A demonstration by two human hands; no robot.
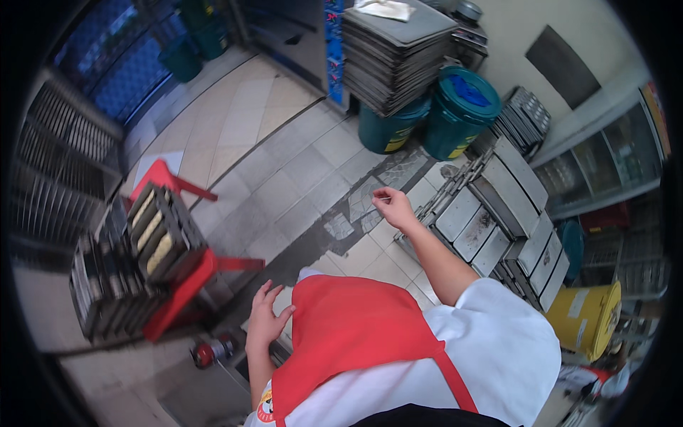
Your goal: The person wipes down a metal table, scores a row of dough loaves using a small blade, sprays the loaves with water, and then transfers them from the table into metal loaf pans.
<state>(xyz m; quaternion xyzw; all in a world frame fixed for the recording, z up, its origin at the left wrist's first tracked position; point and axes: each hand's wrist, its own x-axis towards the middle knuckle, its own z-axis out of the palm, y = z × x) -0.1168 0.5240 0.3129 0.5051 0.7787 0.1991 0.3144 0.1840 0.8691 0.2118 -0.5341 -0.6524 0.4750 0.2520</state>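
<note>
My left hand (267,317) hangs beside the red apron (356,309) with its fingers apart and nothing in it. Out in front, over the tiled floor, my right hand (390,207) is closed in a pinch; a thin, light sliver shows at its fingers, too small to name. Nearest to that hand, on the right, are stacked metal loaf pans (455,217), some with dark stains on top. Left of my left hand, loaf pans (160,235) filled with pale dough lie on a red plastic stool (186,288).
Beside the stool are more dark pans (107,292). Ahead, a tall stack of trays (391,64) rests on a green bin (391,128), next to another lidded green bin (462,114). A yellow bucket (583,320) stands at the right. A small red object (204,354) is low on the left.
</note>
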